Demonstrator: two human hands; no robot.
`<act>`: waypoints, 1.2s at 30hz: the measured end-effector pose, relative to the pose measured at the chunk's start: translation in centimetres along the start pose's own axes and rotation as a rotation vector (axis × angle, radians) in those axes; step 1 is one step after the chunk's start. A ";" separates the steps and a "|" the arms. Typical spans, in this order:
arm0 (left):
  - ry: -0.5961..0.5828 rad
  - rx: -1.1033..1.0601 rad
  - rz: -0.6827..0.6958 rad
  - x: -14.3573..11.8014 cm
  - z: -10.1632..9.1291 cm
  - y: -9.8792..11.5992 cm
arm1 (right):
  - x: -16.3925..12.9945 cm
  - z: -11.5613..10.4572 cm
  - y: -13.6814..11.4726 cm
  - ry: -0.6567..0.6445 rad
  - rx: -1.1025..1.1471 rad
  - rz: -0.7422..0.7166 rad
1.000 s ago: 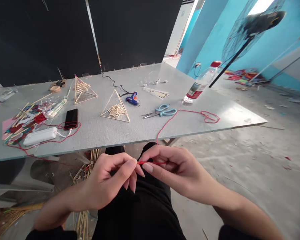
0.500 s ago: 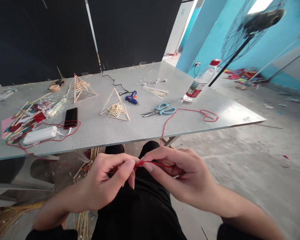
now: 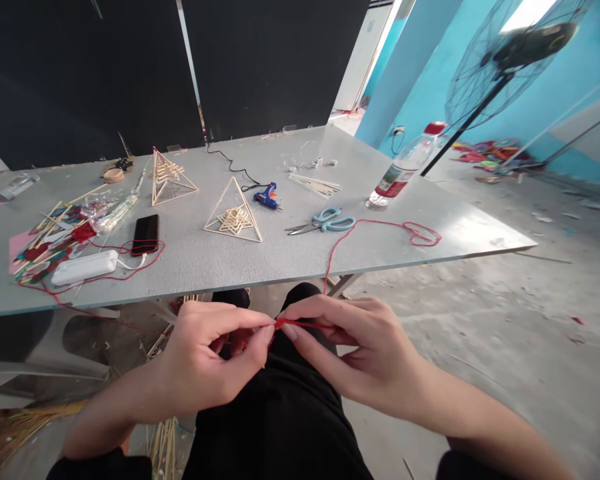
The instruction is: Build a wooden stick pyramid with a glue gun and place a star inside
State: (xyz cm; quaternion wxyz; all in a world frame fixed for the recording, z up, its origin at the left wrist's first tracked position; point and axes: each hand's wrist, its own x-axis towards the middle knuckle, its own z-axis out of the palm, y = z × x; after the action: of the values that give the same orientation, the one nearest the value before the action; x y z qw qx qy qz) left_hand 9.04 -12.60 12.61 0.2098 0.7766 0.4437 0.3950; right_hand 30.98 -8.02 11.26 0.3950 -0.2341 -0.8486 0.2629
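Observation:
Over my lap, below the table edge, my left hand [image 3: 207,357] and my right hand [image 3: 360,347] meet fingertip to fingertip and pinch a thin red thread [image 3: 300,325]. The thread runs up from my right hand over the edge of the grey table [image 3: 280,260] and loops near the right end [image 3: 420,233]. Blue-handled scissors [image 3: 325,222] lie just beyond the edge, close to where the thread climbs. A stick pyramid [image 3: 233,213] stands at the table's middle.
A second stick pyramid [image 3: 169,177], a blue glue gun [image 3: 267,197], a black phone [image 3: 145,234], a white power bank [image 3: 84,268], loose sticks and red scraps [image 3: 55,233] sit on the table. A water bottle [image 3: 403,172] lies at right. A standing fan [image 3: 510,57] is beyond.
My hands stayed together on the thread, fingertips shifting slightly; my left fingers curled tighter. The view shifted slightly.

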 end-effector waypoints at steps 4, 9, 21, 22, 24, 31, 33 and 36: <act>-0.026 -0.164 -0.136 0.5 0.1 0.2 | -0.1 0.1 0.3 0.090 -0.092 -0.038; 0.065 -0.203 -0.132 0.6 1.0 -0.4 | -1.1 1.1 0.8 0.344 -0.279 -0.109; 0.319 0.257 0.388 -0.6 4.1 -2.4 | -3.7 5.3 1.4 0.555 0.037 0.089; 0.325 0.268 0.406 -0.7 4.3 -2.5 | -3.9 5.4 1.4 0.554 0.069 0.110; 0.329 0.272 0.421 -0.9 4.6 -2.7 | -4.0 5.3 1.6 0.519 0.159 0.153; 0.317 0.358 0.471 -1.1 4.8 -3.0 | -3.9 5.2 2.1 0.528 0.326 0.218; 0.317 0.382 0.485 -1.1 4.9 -3.0 | -4.0 5.4 2.2 0.524 0.323 0.219; 0.305 0.405 0.482 -1.1 5.0 -3.0 | -4.1 5.5 2.3 0.494 0.378 0.229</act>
State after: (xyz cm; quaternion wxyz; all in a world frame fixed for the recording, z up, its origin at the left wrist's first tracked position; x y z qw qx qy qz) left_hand 11.16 -11.82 7.13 -0.1165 0.8169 0.3433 0.4486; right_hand 29.38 -10.20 4.54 0.5933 -0.3073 -0.6313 0.3937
